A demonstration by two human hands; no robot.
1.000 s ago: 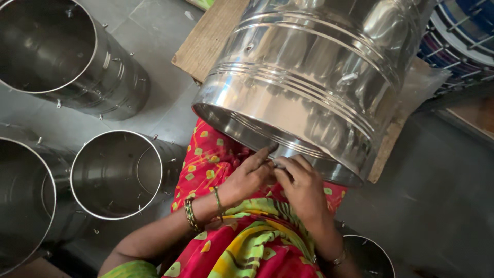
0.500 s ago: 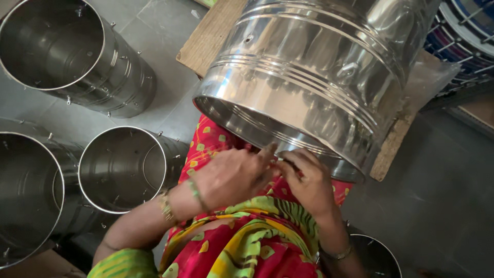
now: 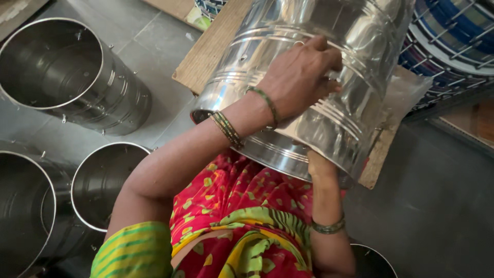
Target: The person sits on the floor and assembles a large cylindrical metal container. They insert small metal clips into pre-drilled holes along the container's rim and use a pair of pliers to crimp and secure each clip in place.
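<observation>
I have the big shiny ribbed steel drum (image 3: 309,77) tilted over my lap, leaning on the bare wooden board (image 3: 208,54) on the grey floor. My left hand (image 3: 301,77) lies across its curved wall, fingers (image 3: 329,85) spread flat, pressing rather than gripping. My right hand (image 3: 320,166) is tucked under the lower rim; whether it grips I cannot tell. I judge I am turning the drum. Three open steel drums (image 3: 67,77) stand at my left.
</observation>
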